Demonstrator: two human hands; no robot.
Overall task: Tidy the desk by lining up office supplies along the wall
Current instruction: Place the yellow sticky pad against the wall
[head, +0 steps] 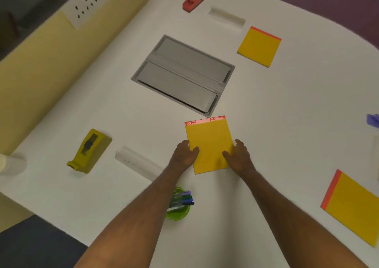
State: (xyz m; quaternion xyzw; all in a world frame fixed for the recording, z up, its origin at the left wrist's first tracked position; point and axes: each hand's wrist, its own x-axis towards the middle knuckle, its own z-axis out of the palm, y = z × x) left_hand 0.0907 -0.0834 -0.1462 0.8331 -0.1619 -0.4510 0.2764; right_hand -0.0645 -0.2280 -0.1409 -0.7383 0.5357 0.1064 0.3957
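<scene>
— Near desk [266,107] centre, just short of grey hatch [182,75]: yellow pad [209,144], red strip away. Left hand [184,155] and right hand [238,157] pinching its side edges, thumbs on top, fingers loosely spread.

— Risks?

— Sheets fanning or buckling if squeezed unevenly. Left forearm directly over pen cup [178,204]; could tip on pulling back. Far from yellow wall [41,73]; tape dispenser [88,150] and clear ruler [137,163] lying between.
</scene>
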